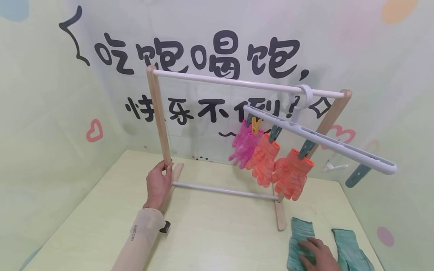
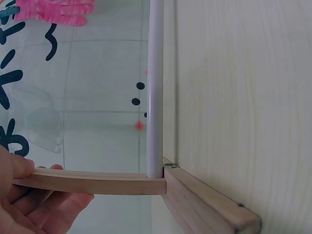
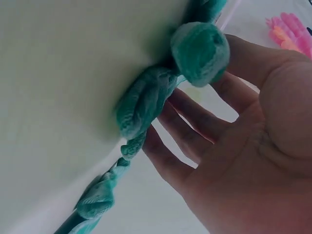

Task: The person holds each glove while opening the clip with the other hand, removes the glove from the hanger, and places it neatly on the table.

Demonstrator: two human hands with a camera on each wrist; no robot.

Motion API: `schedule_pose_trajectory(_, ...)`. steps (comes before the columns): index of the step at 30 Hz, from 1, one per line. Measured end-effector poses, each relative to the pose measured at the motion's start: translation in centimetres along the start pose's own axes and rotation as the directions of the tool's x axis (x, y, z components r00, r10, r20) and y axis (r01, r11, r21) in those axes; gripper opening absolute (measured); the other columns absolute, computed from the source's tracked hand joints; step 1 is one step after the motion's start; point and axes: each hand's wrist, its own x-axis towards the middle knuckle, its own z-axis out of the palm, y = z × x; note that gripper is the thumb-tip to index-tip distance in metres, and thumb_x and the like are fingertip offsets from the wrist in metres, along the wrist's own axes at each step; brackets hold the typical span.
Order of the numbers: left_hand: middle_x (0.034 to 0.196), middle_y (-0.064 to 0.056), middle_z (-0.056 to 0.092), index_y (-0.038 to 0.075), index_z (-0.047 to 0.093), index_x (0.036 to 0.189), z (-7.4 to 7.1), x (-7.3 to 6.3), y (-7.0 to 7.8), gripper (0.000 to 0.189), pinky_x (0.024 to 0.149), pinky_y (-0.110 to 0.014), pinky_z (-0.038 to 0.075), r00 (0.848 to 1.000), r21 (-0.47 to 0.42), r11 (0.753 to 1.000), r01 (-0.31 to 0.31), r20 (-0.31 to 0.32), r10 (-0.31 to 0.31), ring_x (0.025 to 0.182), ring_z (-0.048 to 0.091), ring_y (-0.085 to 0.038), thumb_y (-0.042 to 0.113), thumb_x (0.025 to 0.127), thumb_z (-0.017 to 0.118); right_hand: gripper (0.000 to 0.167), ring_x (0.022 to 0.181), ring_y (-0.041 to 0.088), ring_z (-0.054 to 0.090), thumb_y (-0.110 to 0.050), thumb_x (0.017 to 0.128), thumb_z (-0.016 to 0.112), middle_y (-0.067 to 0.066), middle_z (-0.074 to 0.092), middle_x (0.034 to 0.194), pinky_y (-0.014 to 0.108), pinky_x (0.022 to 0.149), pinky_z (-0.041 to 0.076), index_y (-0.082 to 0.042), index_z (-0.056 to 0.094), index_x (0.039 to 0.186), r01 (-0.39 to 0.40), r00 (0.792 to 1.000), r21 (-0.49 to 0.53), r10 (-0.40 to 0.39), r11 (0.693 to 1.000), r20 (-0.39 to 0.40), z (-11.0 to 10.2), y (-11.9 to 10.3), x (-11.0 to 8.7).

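In the head view my left hand (image 1: 158, 185) grips the lower left post (image 1: 159, 124) of a small wooden drying rack; the left wrist view shows thumb and fingers on either side of that post. At the lower right, my right hand (image 1: 320, 256) rests on a green knitted glove (image 1: 300, 229), its fingers loosely spread. The right wrist view shows the fingertips against the green glove (image 3: 146, 100), with the thumb beside one bulging glove finger. A second green glove (image 1: 349, 244) lies just right of this hand.
From the rack's white top bar (image 1: 223, 79) hangs a grey clip hanger (image 1: 325, 139), tilted down to the right. Clips hold orange gloves (image 1: 293, 175) and pink gloves (image 1: 249, 145) on it. An unused dark clip (image 1: 358, 175) hangs at its near end. Printed walls enclose the table.
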Motion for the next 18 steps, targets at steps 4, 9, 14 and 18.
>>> schedule_pose_trajectory(4,0.123,-0.022,0.075,0.007,0.070,0.126,0.10,-0.01,-0.15,0.031,0.088,-0.056,0.056,1.000,0.002,1.000,0.008,0.000,-0.008,0.109,0.072,-0.042,0.027,0.109,0.055,0.035,0.117,0.048,0.062,-0.020,0.084,0.086,0.022,0.063,0.131,0.062,0.094,0.055,-0.013,0.074,0.116,-0.003,1.000,-0.001,0.003,1.000,-0.020,0.25,0.79,0.13)
schedule_pose_trajectory(9,0.123,-0.021,0.075,0.007,0.070,0.126,0.11,0.05,-0.25,0.031,0.087,-0.055,0.056,1.000,-0.003,1.000,0.003,-0.001,-0.003,0.107,0.072,-0.042,0.028,0.109,0.055,0.036,0.118,0.049,0.062,-0.022,0.084,0.086,0.022,0.063,0.132,0.062,0.094,0.055,-0.014,0.074,0.117,-0.015,1.000,-0.003,0.015,1.000,-0.008,0.27,1.12,0.22)
schedule_pose_trajectory(14,0.121,-0.021,0.076,0.007,0.071,0.126,0.15,-0.02,-0.41,0.030,0.078,-0.049,0.054,1.000,0.008,1.000,-0.012,-0.014,0.012,0.102,0.073,-0.041,0.026,0.108,0.056,0.037,0.117,0.049,0.062,-0.022,0.084,0.086,0.021,0.063,0.131,0.061,0.092,0.056,-0.014,0.074,0.117,-0.006,1.000,-0.004,0.006,1.000,-0.008,0.25,1.18,0.13)
schedule_pose_trajectory(18,0.121,-0.022,0.075,0.006,0.071,0.126,0.15,-0.01,-0.42,0.030,0.080,-0.051,0.054,1.000,0.009,1.000,-0.018,-0.020,0.018,0.106,0.073,-0.042,0.026,0.108,0.057,0.035,0.116,0.048,0.063,-0.019,0.084,0.086,0.022,0.063,0.130,0.062,0.093,0.056,-0.012,0.074,0.116,0.008,1.000,0.019,-0.007,1.000,-0.031,-0.15,1.01,0.04)
